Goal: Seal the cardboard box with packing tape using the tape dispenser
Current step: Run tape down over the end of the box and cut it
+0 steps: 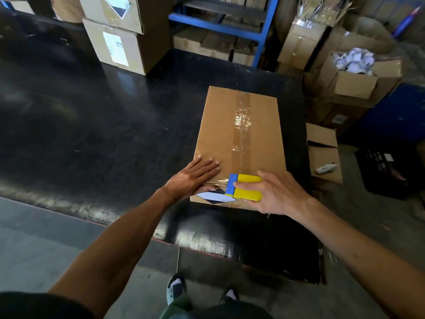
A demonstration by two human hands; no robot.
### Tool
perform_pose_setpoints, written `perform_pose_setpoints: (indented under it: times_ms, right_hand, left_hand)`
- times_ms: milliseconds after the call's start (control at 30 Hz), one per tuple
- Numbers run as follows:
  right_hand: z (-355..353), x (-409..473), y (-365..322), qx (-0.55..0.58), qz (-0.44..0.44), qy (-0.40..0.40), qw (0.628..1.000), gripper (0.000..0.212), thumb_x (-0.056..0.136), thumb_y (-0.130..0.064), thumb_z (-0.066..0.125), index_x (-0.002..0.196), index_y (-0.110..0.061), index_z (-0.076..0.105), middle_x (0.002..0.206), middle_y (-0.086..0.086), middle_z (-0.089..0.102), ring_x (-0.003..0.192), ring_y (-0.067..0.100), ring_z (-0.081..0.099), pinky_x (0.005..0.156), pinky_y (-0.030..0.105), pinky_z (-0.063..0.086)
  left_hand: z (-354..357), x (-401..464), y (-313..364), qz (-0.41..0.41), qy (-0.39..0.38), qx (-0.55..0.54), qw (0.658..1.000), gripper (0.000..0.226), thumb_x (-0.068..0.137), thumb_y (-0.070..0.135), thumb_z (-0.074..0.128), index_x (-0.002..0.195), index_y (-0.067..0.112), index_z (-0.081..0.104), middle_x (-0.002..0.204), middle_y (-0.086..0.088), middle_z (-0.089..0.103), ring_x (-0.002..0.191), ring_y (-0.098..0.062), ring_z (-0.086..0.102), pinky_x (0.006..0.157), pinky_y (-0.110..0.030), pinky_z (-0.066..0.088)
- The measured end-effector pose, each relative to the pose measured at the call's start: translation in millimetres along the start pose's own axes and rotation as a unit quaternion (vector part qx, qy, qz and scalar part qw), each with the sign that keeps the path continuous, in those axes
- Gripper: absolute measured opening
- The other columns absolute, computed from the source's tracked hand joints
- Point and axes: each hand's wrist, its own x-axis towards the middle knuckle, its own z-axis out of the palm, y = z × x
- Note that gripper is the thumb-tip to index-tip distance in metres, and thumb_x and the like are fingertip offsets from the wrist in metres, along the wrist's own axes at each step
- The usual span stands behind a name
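The box (239, 143) lies on the dark surface (92, 123) near its right edge, a tape strip (241, 125) already along its top seam. The left hand (195, 178) presses flat, fingers spread, likely to pin the near end. The right hand (273, 194), fingers wrapped round the yellow dispenser (246, 187), sits at the near edge, probably to finish or cut the tape

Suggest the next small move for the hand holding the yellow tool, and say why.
Probably draw the tape dispenser in the right hand down over the box's near edge. Tape already covers the top seam; the left hand lies flat on the box.
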Motion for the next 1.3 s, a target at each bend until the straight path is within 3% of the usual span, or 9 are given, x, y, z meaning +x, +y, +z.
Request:
perform_pose_setpoints:
  times_ms: [167,300,400,567,667,800,967,1133,1300]
  right_hand:
    - [10.7,-38.2,49.6,-0.004,0.013,-0.030,0.999,0.061,0.087,-0.069,0.046,0.143,-0.062,0.023,0.116,0.001,0.050,0.093,0.021,0.057,0.071,0.032,0.043]
    - [19.2,-42.0,52.5,-0.007,0.008,-0.014,1.000,0.059,0.084,-0.064,0.055,0.140,-0.058,0.037,0.106,0.003,0.053,0.082,0.026,0.061,0.063,0.032,0.042]
    - [21.7,-42.0,52.5,-0.018,0.004,-0.001,1.000,0.058,0.086,-0.064,0.052,0.141,-0.056,0.036,0.111,0.003,0.053,0.087,0.026,0.060,0.064,0.031,0.034]
    - [20.1,-39.1,53.2,-0.026,0.004,-0.006,1.000,0.058,0.087,-0.067,0.047,0.141,-0.060,0.030,0.117,0.001,0.051,0.093,0.024,0.059,0.067,0.033,0.034]
    - [21.2,-38.6,54.4,-0.018,0.007,-0.005,1.000,0.057,0.088,-0.066,0.047,0.141,-0.060,0.029,0.124,0.003,0.052,0.100,0.025,0.060,0.073,0.034,0.039]
    - [29.9,-44.2,54.0,-0.006,0.004,0.016,1.000,0.058,0.088,-0.063,0.048,0.142,-0.058,0.029,0.126,0.004,0.051,0.101,0.026,0.061,0.078,0.036,0.044]
    - [39.3,-53.0,65.9,-0.010,-0.026,0.060,0.998,0.058,0.088,-0.069,0.043,0.143,-0.056,0.030,0.115,0.004,0.052,0.090,0.024,0.060,0.069,0.036,0.041]
    - [54.7,-82.3,114.5,-0.015,-0.046,0.084,0.995,0.062,0.085,-0.069,0.042,0.143,-0.050,0.035,0.093,0.003,0.048,0.062,0.017,0.047,0.052,0.028,0.038]
    - [69.3,-81.0,119.6,-0.016,-0.053,0.079,0.995,0.064,0.083,-0.060,0.059,0.142,-0.045,0.042,0.095,0.006,0.049,0.062,0.014,0.044,0.051,0.029,0.040]
  left_hand:
    - [-0.7,-0.9,-1.5,0.005,-0.028,0.019,0.999,0.061,0.098,0.044,0.058,0.143,0.003,0.052,0.152,-0.014,0.047,0.143,-0.029,0.042,0.116,-0.056,0.034]
    - [-8.2,2.3,-2.9,0.022,-0.103,0.035,0.994,0.065,0.103,0.047,0.042,0.151,0.003,0.039,0.158,-0.015,0.036,0.148,-0.031,0.032,0.117,-0.056,0.030]
    - [-17.3,7.1,2.3,0.038,-0.136,0.081,0.987,0.069,0.106,0.052,0.028,0.154,0.004,0.032,0.161,-0.015,0.030,0.150,-0.032,0.026,0.120,-0.055,0.024]
    - [1.2,65.4,40.9,0.078,-0.127,0.073,0.986,0.075,0.105,0.054,0.025,0.153,-0.004,0.030,0.161,-0.021,0.026,0.151,-0.034,0.021,0.124,-0.049,0.016]
    - [23.8,78.1,49.8,0.092,-0.180,0.073,0.977,0.072,0.106,0.052,0.020,0.154,-0.001,0.028,0.162,-0.018,0.027,0.151,-0.030,0.025,0.123,-0.046,0.022]
    - [26.6,75.7,50.7,0.090,-0.176,0.063,0.978,0.071,0.104,0.051,0.034,0.152,-0.001,0.033,0.159,-0.017,0.034,0.148,-0.029,0.032,0.118,-0.045,0.033]
    - [26.1,75.0,49.2,0.082,-0.175,0.060,0.979,0.071,0.104,0.052,0.031,0.153,0.000,0.032,0.161,-0.016,0.031,0.149,-0.027,0.030,0.119,-0.044,0.032]
    - [22.8,77.0,45.0,0.075,-0.204,0.070,0.974,0.073,0.105,0.054,0.024,0.156,0.001,0.024,0.164,-0.014,0.021,0.152,-0.025,0.021,0.122,-0.043,0.025]
    - [17.7,78.7,51.7,0.063,-0.218,0.065,0.972,0.073,0.105,0.054,0.019,0.156,0.002,0.021,0.164,-0.014,0.021,0.152,-0.026,0.020,0.121,-0.045,0.027]
